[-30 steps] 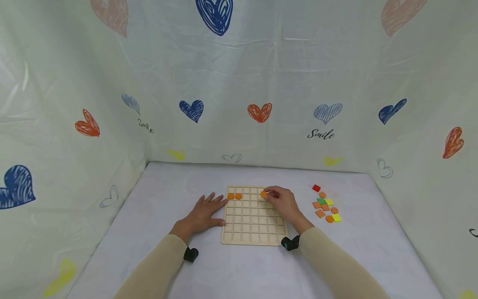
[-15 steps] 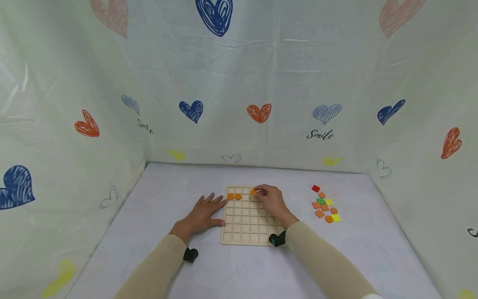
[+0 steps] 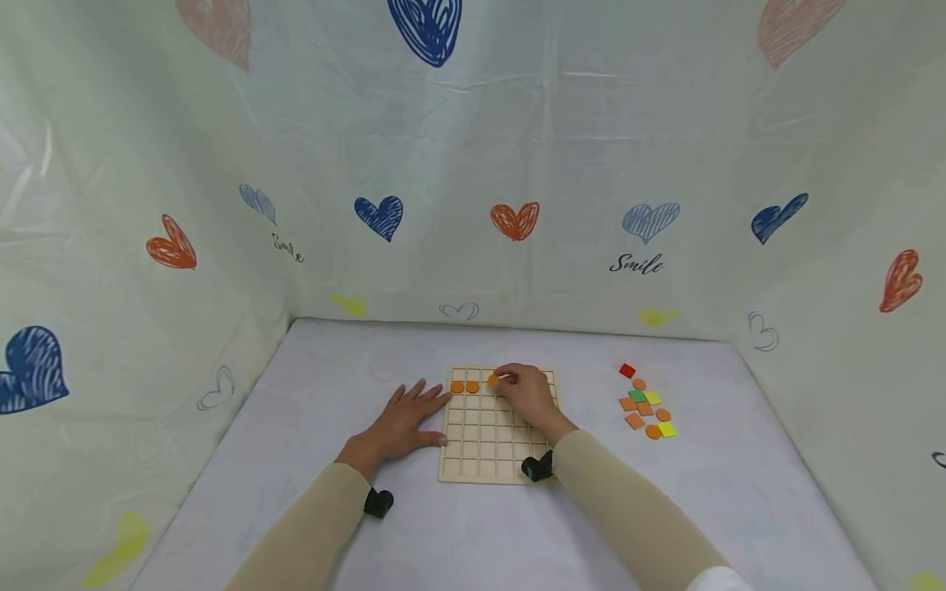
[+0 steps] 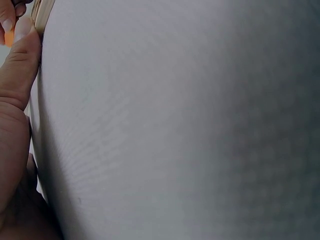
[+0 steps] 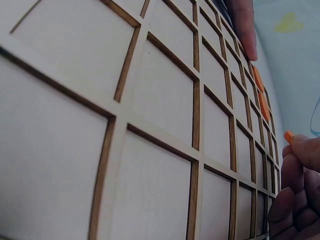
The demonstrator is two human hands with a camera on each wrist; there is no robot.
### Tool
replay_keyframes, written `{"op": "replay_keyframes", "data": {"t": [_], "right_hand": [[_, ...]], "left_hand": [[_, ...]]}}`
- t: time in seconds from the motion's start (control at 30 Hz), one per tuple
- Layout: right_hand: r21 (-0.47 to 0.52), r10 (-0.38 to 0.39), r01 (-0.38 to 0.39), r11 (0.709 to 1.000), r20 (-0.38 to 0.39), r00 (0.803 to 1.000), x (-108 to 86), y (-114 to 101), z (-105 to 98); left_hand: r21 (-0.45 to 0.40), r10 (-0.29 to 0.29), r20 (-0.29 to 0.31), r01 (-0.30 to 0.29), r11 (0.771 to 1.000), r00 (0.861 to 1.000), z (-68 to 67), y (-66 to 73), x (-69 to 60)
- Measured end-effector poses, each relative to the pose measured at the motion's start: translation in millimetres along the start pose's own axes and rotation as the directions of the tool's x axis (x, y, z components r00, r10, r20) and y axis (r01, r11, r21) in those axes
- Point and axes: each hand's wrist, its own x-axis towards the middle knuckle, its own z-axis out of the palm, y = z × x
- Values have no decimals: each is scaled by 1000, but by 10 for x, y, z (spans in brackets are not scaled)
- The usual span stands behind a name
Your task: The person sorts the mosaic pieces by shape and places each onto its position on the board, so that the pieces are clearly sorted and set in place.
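- We are seeing an orange disc (image 3: 493,381) over the far part of the grid board (image 3: 488,451), the right hand (image 3: 528,396) pinching it;
- two discs (image 3: 472,387) are lying near the board's far left corner;
- the left hand (image 3: 401,423) is touching its left edge, fingers spread;
- coloured pieces (image 3: 645,410) are lying to its right.

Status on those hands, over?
Right hand pinches orange disc over wooden board. Left hand at board's left edge. Loose pieces right of board, not blocking.

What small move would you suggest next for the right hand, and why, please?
Perhaps lower the orange piece into the cell just right of the two orange discs: the right hand pinches it nearby, and that cell looks bare.
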Motion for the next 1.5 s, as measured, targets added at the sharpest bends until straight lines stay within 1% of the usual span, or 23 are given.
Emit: {"op": "replay_keyframes", "data": {"t": [0.33,0.8,1.27,1.5], "right_hand": [[-27,17,-16,999,9,1000,27,-18,60],[-118,24,-19,993,39,999,35,-63,114],[-160,9,-3,987,36,999,46,-46,127],[-142,4,1,990,35,999,34,-29,132]], "left_hand": [[6,-3,1,3,1000,1000,4,13,-7],[7,-9,9,9,1000,1000,-17,30,-5],[17,-22,4,22,1000,1000,-16,41,-7],[16,-23,9,23,1000,1000,-30,61,-24]]}}
